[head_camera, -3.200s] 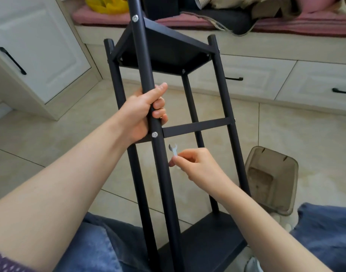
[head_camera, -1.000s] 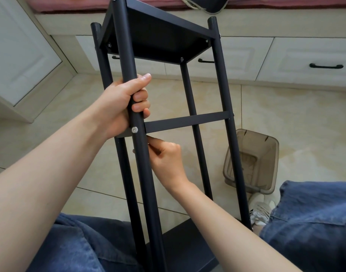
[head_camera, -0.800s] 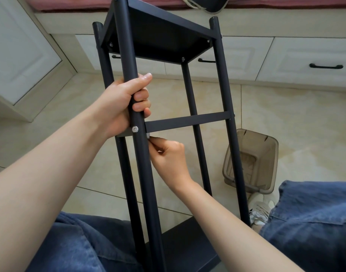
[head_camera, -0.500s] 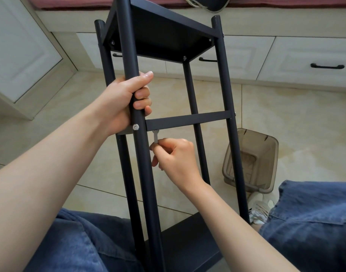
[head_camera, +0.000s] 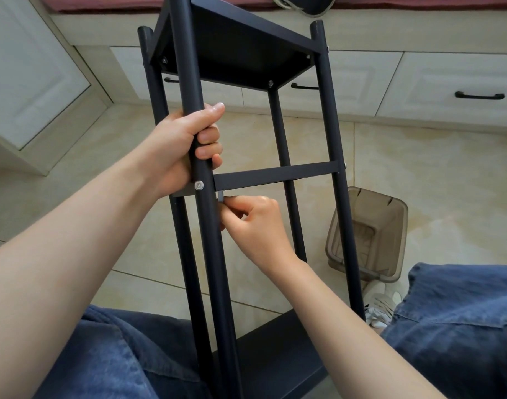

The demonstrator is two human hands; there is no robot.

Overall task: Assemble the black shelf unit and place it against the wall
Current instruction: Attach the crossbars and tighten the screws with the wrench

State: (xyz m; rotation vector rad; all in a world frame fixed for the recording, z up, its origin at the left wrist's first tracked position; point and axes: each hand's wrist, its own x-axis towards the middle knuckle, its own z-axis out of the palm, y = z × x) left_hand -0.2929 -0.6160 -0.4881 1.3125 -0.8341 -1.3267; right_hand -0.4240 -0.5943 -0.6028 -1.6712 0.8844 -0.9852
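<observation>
**A:** What does the shelf unit look like, and where is it?

**B:** The shelf unit [head_camera: 237,53] is matt black. It has round posts, a flat board near the top seen from underneath, a flat crossbar [head_camera: 275,174] about halfway down and a second board [head_camera: 275,355] low down. It stands on end between the person's knees in blue jeans [head_camera: 462,326], over the tiled floor [head_camera: 433,174].

**A:** And the hands?

**B:** The left hand [head_camera: 183,145] is wrapped tight round the nearest post, thumb across the front. It sits just above the silver screw [head_camera: 199,184] where the crossbar joins. The right hand [head_camera: 255,223] is just under the crossbar, right of that post. It pinches a small grey wrench [head_camera: 220,196] between thumb and forefinger, with the other fingers curled in.

**A:** Anything you can't make out?

**B:** Only a short stub of the wrench shows. Its head is tucked under the crossbar, so I can't tell what it sits on. The nearest post runs off the top edge, and arms and legs hide the foot of the unit.

**A:** What's around it?

**B:** A smoky see-through bin [head_camera: 370,234] is on the floor behind the right post, with something white beside it that is too unclear to name. White drawers [head_camera: 447,82] with black handles run along the back
</observation>
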